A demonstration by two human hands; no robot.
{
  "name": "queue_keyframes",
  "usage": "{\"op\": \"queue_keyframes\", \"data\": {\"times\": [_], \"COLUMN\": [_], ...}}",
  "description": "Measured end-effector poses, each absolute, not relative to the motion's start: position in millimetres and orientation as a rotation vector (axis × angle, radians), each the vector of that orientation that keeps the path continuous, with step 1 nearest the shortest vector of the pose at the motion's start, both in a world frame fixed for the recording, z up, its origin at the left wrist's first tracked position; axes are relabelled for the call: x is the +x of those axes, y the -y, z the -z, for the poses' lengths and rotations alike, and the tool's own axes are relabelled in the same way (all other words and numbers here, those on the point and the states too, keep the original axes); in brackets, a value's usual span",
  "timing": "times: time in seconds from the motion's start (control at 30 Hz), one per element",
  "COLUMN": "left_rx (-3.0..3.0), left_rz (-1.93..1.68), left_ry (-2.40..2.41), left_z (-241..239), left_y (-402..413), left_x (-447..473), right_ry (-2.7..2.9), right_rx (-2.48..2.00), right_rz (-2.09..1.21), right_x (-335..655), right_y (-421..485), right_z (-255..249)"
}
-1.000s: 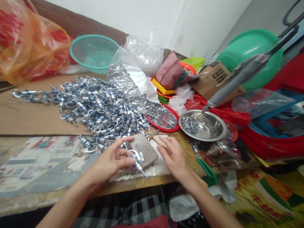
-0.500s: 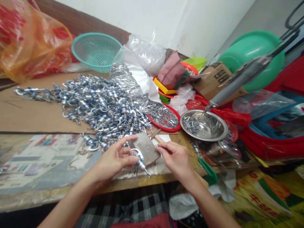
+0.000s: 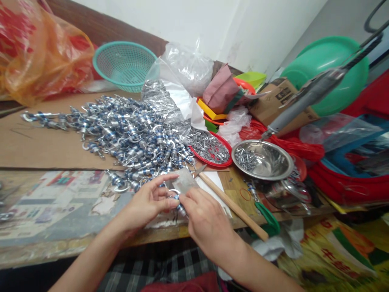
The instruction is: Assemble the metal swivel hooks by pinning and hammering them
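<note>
My left hand (image 3: 148, 200) grips a small blue-and-silver metal fitting (image 3: 181, 209) with a curved hook at its upper end, between thumb and fingers. Closed fingertips of my right hand (image 3: 209, 221) press against the fitting's right side; whether they pinch a small part there is hidden. Behind the fitting, just past both hands, lies a grey metal block (image 3: 185, 180). A hammer-like tool with a wooden handle (image 3: 234, 207) rests to the right of my right hand. Beyond my left hand spreads a large heap of similar fittings (image 3: 130, 134).
A red tray (image 3: 226, 162) of small metal parts stands behind the block. To its right, a steel bowl (image 3: 281, 172) holds metal pins (image 3: 246, 159), with a grey hanging tool (image 3: 300, 105) above it. A turquoise basket (image 3: 124, 67) and an orange plastic bag (image 3: 45, 61) are at the back.
My right hand has moved left from beside the metal block onto the fitting, uncovering the wooden handle. My left hand keeps its hold on the fitting at about the same place.
</note>
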State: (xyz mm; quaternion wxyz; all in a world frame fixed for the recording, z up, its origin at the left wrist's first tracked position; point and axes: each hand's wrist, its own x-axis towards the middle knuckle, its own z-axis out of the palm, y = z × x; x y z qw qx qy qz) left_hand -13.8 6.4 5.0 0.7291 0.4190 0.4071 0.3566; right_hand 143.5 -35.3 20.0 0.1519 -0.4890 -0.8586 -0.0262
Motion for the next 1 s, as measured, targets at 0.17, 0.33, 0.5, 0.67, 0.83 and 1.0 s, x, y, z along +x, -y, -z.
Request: {"op": "queue_keyframes", "data": {"times": [0.17, 0.33, 0.5, 0.67, 0.83, 1.0], "left_rx": [0.905, 0.893, 0.906, 0.902, 0.907, 0.896], "left_rz": [-0.785, -0.784, -0.768, -0.769, -0.773, -0.795], "left_ry": [-0.883, -0.907, -0.928, -0.921, -0.923, -0.929], "left_z": [-4, -5, -8, -8, -8, -8], "left_y": [-6, -5, -6, -7, -6, -6], "left_x": [-14, -13, -13, -12, -12, -11], "right_ry": [2.431, 2.186, 2.098, 1.976, 2.036, 2.214], "right_rx": [-1.431, -1.356, -1.917, -1.951, -1.472, -1.193], "right_rz": [-0.149, -0.320, -0.209, -0.503, -0.247, -0.081], "right_x": [148, 178, 230, 249, 236, 222], "right_y": [48, 36, 10, 14, 47, 73], "right_z": [-18, -13, 0, 7, -22, -38]}}
